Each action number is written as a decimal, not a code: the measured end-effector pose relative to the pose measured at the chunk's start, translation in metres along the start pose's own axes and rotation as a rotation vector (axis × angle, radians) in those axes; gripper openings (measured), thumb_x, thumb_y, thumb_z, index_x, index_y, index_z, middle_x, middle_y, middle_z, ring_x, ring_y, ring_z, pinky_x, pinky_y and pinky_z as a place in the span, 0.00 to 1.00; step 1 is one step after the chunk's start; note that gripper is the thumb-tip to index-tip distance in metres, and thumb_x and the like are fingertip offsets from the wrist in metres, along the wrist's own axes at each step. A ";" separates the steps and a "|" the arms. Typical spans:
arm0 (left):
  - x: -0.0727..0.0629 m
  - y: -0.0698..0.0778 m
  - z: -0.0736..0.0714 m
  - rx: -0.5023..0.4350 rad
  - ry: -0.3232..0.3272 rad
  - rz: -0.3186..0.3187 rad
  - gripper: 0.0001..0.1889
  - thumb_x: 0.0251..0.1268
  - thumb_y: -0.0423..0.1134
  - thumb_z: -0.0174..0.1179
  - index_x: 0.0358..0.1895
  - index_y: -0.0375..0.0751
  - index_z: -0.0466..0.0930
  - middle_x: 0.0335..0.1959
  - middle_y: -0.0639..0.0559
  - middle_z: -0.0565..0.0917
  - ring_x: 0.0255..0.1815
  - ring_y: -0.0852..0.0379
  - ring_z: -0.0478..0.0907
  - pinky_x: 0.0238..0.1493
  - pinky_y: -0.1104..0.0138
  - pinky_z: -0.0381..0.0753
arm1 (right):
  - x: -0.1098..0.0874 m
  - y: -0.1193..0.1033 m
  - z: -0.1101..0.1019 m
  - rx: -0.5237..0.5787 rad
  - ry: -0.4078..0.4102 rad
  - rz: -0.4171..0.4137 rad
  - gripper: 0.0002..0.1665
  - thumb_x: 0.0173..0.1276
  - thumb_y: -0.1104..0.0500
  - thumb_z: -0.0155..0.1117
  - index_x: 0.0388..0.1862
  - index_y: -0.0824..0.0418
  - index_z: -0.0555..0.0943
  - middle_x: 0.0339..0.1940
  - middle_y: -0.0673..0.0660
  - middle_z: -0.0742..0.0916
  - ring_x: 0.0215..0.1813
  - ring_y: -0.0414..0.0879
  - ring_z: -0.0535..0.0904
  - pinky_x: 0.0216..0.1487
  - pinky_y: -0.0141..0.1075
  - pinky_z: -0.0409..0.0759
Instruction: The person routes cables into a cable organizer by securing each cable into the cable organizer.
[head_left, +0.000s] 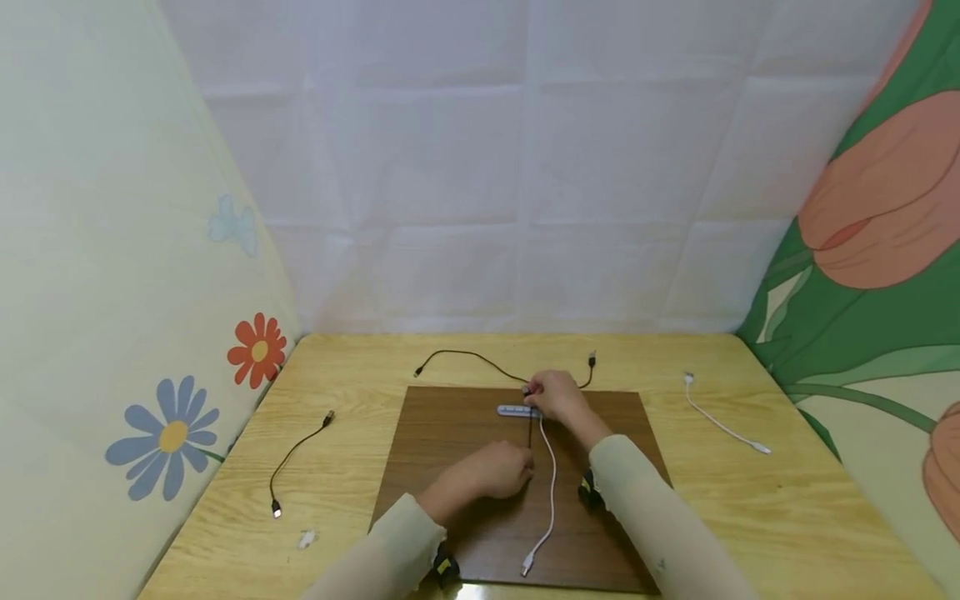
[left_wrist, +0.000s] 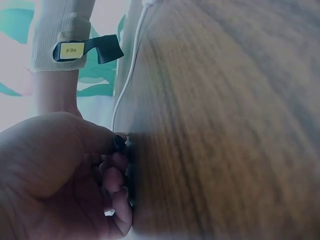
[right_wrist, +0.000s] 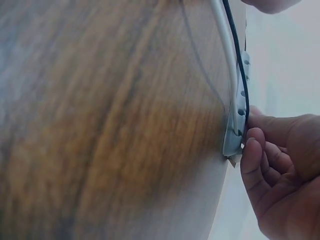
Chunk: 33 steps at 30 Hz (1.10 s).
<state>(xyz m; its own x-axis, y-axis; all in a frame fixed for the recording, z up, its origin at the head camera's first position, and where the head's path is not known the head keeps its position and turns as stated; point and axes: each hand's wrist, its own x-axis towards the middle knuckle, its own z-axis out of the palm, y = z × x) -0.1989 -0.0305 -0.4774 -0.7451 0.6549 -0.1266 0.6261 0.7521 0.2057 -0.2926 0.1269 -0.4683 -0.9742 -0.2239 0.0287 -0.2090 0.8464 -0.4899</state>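
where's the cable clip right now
In the head view, the cable clip lies on the board near its far edge, about midway across, with the right hand at its right end.

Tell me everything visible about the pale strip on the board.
The strip is narrow, pale blue-grey and plastic-looking, with a row of notches. It lies left to right near the far edge of the board. A white cable sits in its rightmost visible notch. The right hand's grip is at that end; whether it touches the strip is unclear.

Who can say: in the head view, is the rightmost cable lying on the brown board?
No, the rightmost cable lies on the yellow table, right of the brown board.
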 end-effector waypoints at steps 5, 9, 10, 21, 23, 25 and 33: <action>0.001 0.001 0.003 -0.016 -0.005 -0.024 0.07 0.74 0.42 0.58 0.38 0.47 0.83 0.31 0.55 0.84 0.35 0.56 0.83 0.36 0.66 0.81 | -0.001 0.002 -0.001 -0.013 -0.009 -0.005 0.06 0.65 0.59 0.74 0.35 0.60 0.85 0.32 0.52 0.88 0.38 0.47 0.82 0.44 0.43 0.81; 0.002 0.001 0.003 -0.020 -0.009 -0.037 0.07 0.74 0.43 0.58 0.38 0.48 0.82 0.31 0.55 0.84 0.35 0.56 0.83 0.36 0.65 0.81 | -0.001 0.002 -0.002 -0.022 -0.002 -0.009 0.06 0.65 0.59 0.74 0.34 0.60 0.85 0.32 0.52 0.88 0.38 0.48 0.83 0.45 0.44 0.81; 0.001 0.002 0.002 -0.021 -0.010 -0.039 0.07 0.74 0.43 0.58 0.38 0.48 0.82 0.31 0.55 0.84 0.35 0.56 0.83 0.37 0.65 0.81 | -0.001 0.002 -0.002 -0.026 -0.002 -0.012 0.06 0.65 0.59 0.74 0.34 0.60 0.85 0.32 0.53 0.88 0.38 0.48 0.83 0.45 0.44 0.81; 0.000 0.006 -0.003 0.019 -0.037 -0.051 0.07 0.75 0.43 0.56 0.38 0.47 0.80 0.32 0.52 0.83 0.38 0.52 0.84 0.41 0.61 0.82 | 0.002 -0.004 0.000 -0.078 -0.028 0.009 0.07 0.65 0.59 0.74 0.33 0.59 0.83 0.32 0.52 0.86 0.38 0.48 0.80 0.45 0.44 0.80; 0.000 0.006 -0.003 0.025 -0.036 -0.050 0.07 0.75 0.43 0.56 0.38 0.47 0.80 0.32 0.52 0.83 0.38 0.52 0.84 0.41 0.61 0.82 | 0.004 -0.004 0.000 -0.084 -0.034 0.014 0.07 0.65 0.59 0.74 0.32 0.59 0.83 0.32 0.53 0.86 0.37 0.48 0.80 0.44 0.44 0.80; 0.000 0.006 -0.003 0.028 -0.038 -0.048 0.07 0.75 0.43 0.56 0.38 0.46 0.80 0.32 0.52 0.83 0.38 0.52 0.84 0.41 0.61 0.82 | 0.004 -0.004 0.001 -0.090 -0.038 0.019 0.08 0.65 0.58 0.74 0.32 0.59 0.83 0.33 0.53 0.86 0.37 0.48 0.80 0.43 0.44 0.80; 0.000 0.004 0.001 0.031 -0.040 -0.037 0.08 0.75 0.44 0.56 0.37 0.48 0.80 0.31 0.53 0.83 0.35 0.53 0.83 0.38 0.62 0.82 | 0.003 -0.003 0.004 -0.069 -0.027 0.019 0.09 0.64 0.58 0.75 0.30 0.59 0.83 0.31 0.53 0.87 0.35 0.47 0.80 0.41 0.42 0.80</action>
<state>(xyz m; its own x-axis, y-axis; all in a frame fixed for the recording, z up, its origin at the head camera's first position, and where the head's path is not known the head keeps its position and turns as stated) -0.1960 -0.0271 -0.4770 -0.7584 0.6284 -0.1728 0.6054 0.7775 0.1703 -0.2945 0.1222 -0.4701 -0.9755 -0.2198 -0.0035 -0.1971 0.8814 -0.4293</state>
